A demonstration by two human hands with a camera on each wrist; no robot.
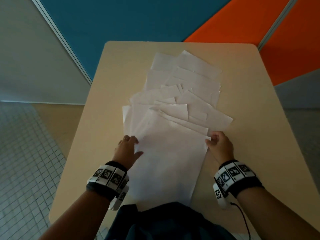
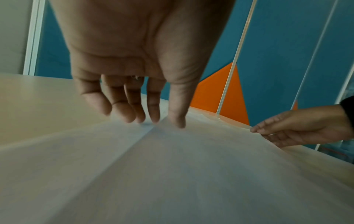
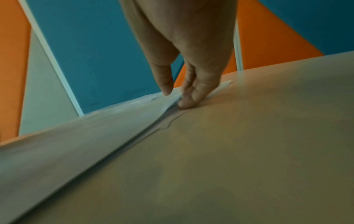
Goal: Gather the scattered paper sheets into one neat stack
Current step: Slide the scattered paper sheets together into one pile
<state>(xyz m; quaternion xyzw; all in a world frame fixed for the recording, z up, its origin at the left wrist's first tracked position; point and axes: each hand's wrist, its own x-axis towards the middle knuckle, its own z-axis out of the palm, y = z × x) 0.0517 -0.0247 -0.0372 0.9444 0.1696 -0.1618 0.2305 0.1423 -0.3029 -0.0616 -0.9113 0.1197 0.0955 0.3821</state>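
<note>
White paper sheets (image 1: 174,108) fanned in an overlapping, uneven run up the middle of the beige table (image 1: 97,118), from the bottom centre of the head view toward the upper centre. Nearest and largest sheet on top, lower centre of the frame, its two side edges flanked by the hands.

Left hand (image 1: 127,147) at centre left, against the left edge of the near sheets. Fingers (image 2: 153,106) nearly straight and close together, tips down on the paper edge in the middle of the left wrist view, thumb (image 2: 177,112) resting on top of the sheet just right of them; nothing gripped, only touching and pressing.

Right hand (image 1: 220,144) at centre right, at the right edge of the same sheets. Thumb (image 3: 164,81) above the edge, curled fingertips (image 3: 186,102) below and beside it, upper centre of the right wrist view, paper edge pinched between them. Several sheet edges layered just under those fingertips, slightly lifted.
</note>
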